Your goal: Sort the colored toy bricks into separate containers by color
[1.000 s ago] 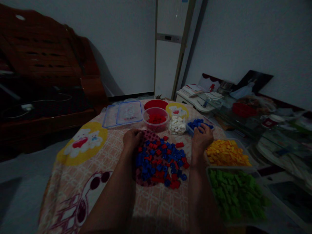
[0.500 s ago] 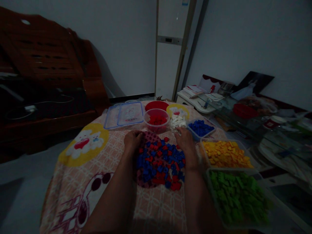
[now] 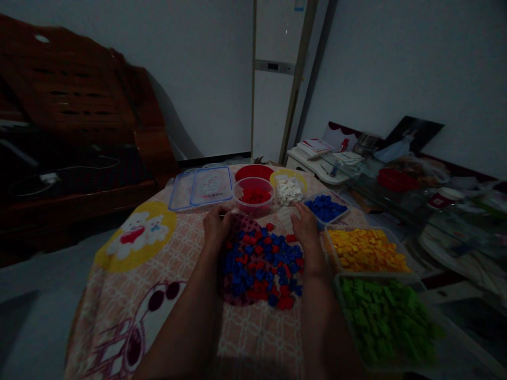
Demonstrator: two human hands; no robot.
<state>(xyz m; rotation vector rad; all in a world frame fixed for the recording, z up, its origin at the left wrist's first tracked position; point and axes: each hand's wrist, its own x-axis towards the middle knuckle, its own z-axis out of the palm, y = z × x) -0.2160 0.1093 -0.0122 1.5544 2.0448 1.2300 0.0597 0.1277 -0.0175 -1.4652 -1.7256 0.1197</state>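
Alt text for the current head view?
A person's left hand and right hand flank a loose spread of red and blue pieces on a patterned tablecloth. Beyond and to the right, plastic containers hold red pieces, blue pieces, yellow pieces and green pieces; white pieces sit among them. The lighting is dim.

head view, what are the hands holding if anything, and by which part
Left hand seems to pinch a small whitish piece, part unclear; right hand shows nothing held.
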